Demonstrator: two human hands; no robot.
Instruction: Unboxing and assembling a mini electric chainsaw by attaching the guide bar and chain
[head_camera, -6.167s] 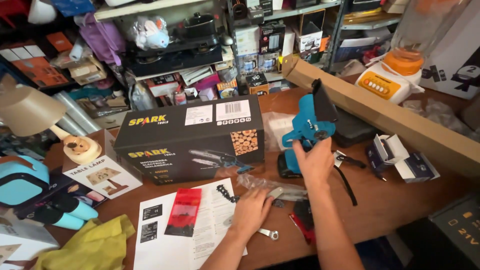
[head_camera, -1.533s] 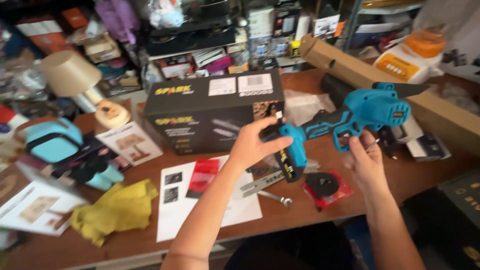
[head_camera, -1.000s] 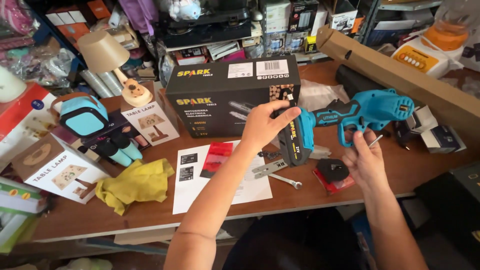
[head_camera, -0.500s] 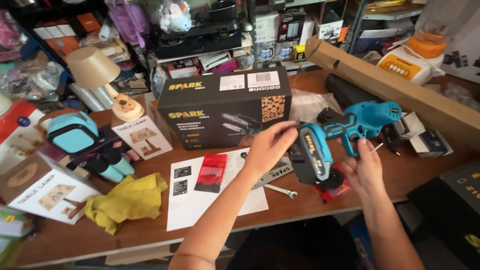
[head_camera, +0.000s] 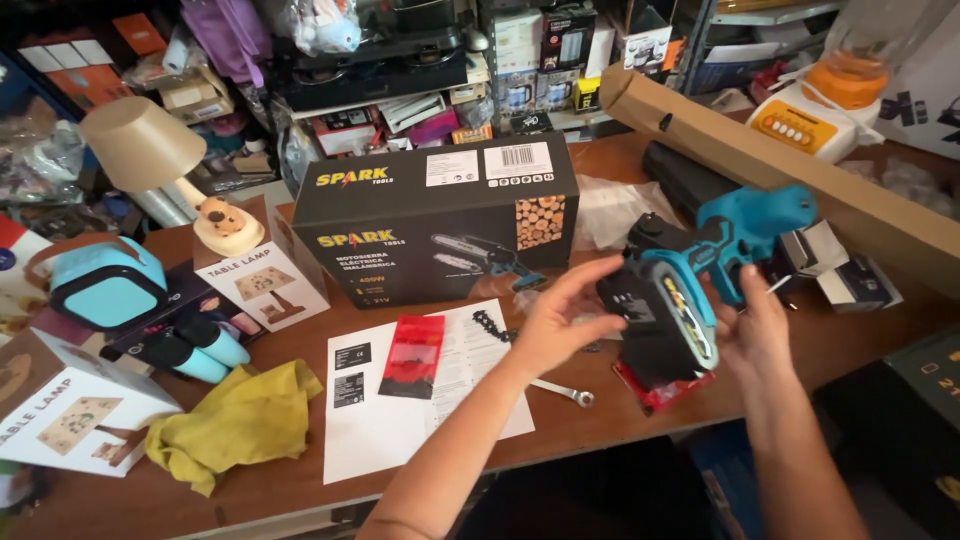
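A black rectangular carton (head_camera: 435, 225) with white labels on top is stood at the table's centre. A long brown cardboard box (head_camera: 790, 170) is laid diagonally at the right. Two white lamp boxes (head_camera: 262, 280) (head_camera: 70, 410) are placed at the left. A red packet (head_camera: 413, 343) lies on a white printed sheet (head_camera: 400, 420).

Two bare forearms, no sleeves in view. Left hand (head_camera: 560, 325) & right hand (head_camera: 752, 335): no gloves, no rings, no watch or wristband seen. Nails short, unpainted as far as visible.
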